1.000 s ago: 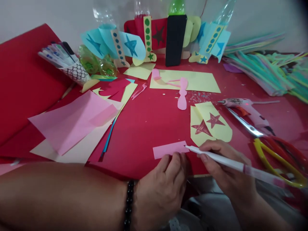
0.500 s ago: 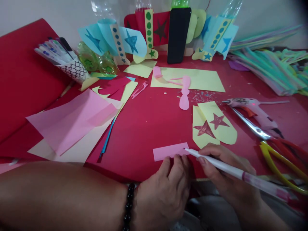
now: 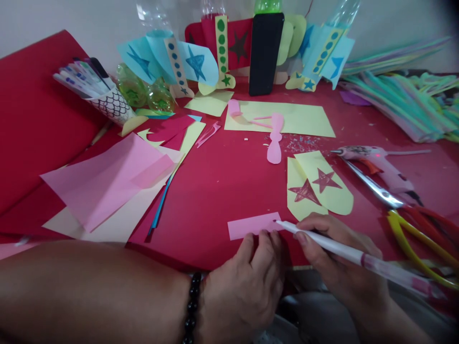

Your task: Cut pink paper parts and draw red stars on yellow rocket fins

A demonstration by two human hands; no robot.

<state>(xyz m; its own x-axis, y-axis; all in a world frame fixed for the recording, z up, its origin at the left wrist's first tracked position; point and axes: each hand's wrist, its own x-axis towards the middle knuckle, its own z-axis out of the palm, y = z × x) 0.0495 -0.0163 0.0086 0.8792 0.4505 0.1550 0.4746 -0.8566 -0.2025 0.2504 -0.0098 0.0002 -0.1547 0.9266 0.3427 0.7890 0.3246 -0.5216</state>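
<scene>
A small pink paper strip [image 3: 251, 225] lies near the front edge of the red table [image 3: 222, 186]. My left hand [image 3: 247, 282], with a black bead bracelet at the wrist, presses its fingertips on the strip's lower right edge. My right hand [image 3: 333, 258] is closed around a white and pink pen [image 3: 344, 251], whose tip touches the strip's right end. Two yellow paper shapes with red stars [image 3: 317, 186] lie just beyond my right hand.
Scissors with red and yellow handles [image 3: 405, 210] and a glue gun [image 3: 376, 165] lie to the right. Pink and cream sheets [image 3: 107, 186] lie at the left, a cup of markers [image 3: 96, 93] behind them. Paper-decorated bottles [image 3: 222, 52], a black phone [image 3: 265, 52] and stacked coloured sheets [image 3: 401, 100] line the back.
The view shifted slightly between the first and second frames. Both hands stay on the pink strip, the pen tip still at its right end.
</scene>
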